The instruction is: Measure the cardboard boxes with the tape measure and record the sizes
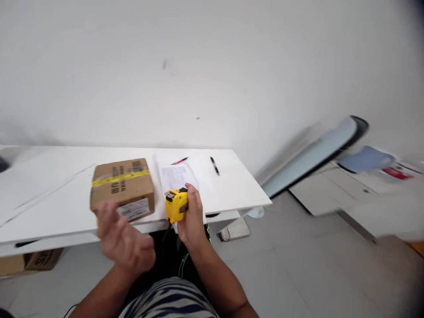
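Nearest is the shirt [170, 300]. Left hand [127, 243], half open, seems empty; right hand [193, 223] grips the tape [176, 206] over the desk's [232, 190] front edge, near the box [124, 187]. If this grip loosens, tape could fall.

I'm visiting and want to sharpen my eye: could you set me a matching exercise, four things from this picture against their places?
1. chunky yellow-and-black tape measure
2. brown cardboard box
3. slim black pen
4. slim red-and-black pen

A. on the white tabletop, left of the printed white paper
B. just beyond the paper's printed text
C. in the person's right hand
D. on the tabletop, right of the paper

Pairs: 1-C, 2-A, 3-D, 4-B
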Tool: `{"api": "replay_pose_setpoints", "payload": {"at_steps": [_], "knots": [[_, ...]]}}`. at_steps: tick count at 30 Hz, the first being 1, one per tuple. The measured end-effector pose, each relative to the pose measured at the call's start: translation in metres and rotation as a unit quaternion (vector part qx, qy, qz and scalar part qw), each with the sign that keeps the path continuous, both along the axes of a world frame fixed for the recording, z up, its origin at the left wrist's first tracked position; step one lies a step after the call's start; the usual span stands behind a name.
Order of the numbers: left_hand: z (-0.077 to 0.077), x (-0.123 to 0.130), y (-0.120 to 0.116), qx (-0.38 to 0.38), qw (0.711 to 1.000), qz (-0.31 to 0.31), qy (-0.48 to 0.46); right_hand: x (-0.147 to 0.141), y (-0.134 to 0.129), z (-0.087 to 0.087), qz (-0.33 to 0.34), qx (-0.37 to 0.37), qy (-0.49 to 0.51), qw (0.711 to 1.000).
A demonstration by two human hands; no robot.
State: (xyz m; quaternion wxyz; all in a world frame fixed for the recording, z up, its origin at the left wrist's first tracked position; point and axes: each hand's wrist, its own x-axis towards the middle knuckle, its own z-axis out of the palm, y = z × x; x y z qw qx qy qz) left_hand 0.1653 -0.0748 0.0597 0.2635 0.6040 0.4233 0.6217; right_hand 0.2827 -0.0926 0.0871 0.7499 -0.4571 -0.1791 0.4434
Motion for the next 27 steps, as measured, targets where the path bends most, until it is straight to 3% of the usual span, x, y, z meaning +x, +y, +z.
{"api": "replay_pose_setpoints", "payload": {"at_steps": [1,3,5,6,8,10,11,12,13,14,15,17,19,21,23,27], "knots": [[-0.003,0.011,-0.007,0.03,0.998,-0.053,-0.002,0.001,-0.005,-0.006,-0.009,-0.007,-0.001,1.0],[-0.006,0.033,-0.015,0.004,0.985,-0.171,-0.003,0.003,-0.015,-0.017,-0.028,-0.003,-0.052,0.998],[-0.003,0.053,-0.012,-0.098,0.956,-0.277,0.004,0.006,-0.023,-0.026,-0.071,0.021,-0.176,0.982],[0.0,0.062,-0.006,-0.142,0.941,-0.308,0.004,0.009,-0.025,-0.031,-0.104,0.032,-0.256,0.96],[0.006,0.079,0.014,-0.174,0.927,-0.332,0.013,0.025,-0.022,-0.039,-0.195,0.027,-0.41,0.891],[0.009,0.092,0.041,-0.138,0.94,-0.309,0.045,0.051,-0.01,-0.045,-0.274,-0.011,-0.5,0.821],[0.008,0.097,0.055,-0.108,0.951,-0.28,0.068,0.068,-0.001,-0.048,-0.295,-0.035,-0.513,0.805],[0.006,0.1,0.069,-0.085,0.96,-0.248,0.096,0.086,0.011,-0.05,-0.284,-0.055,-0.514,0.808],[0.002,0.102,0.083,-0.075,0.965,-0.222,0.121,0.103,0.024,-0.051,-0.229,-0.077,-0.522,0.818],[-0.003,0.103,0.096,-0.077,0.966,-0.203,0.14,0.12,0.038,-0.052,-0.15,-0.103,-0.542,0.821],[-0.01,0.103,0.109,-0.087,0.965,-0.193,0.152,0.134,0.054,-0.051,-0.063,-0.122,-0.58,0.803],[-0.024,0.1,0.13,-0.123,0.963,-0.184,0.155,0.156,0.087,-0.045,0.037,-0.165,-0.67,0.723],[-0.038,0.098,0.147,-0.175,0.959,-0.188,0.116,0.168,0.122,-0.036,0.076,-0.218,-0.751,0.619],[-0.049,0.096,0.156,-0.217,0.956,-0.188,0.052,0.174,0.156,-0.027,0.1,-0.254,-0.791,0.548],[-0.056,0.096,0.16,-0.224,0.957,-0.181,0.013,0.175,0.186,-0.023,0.139,-0.26,-0.802,0.52],[-0.059,0.095,0.156,-0.201,0.957,-0.203,0.044,0.172,0.22,-0.03,0.214,-0.252,-0.806,0.491]]}}
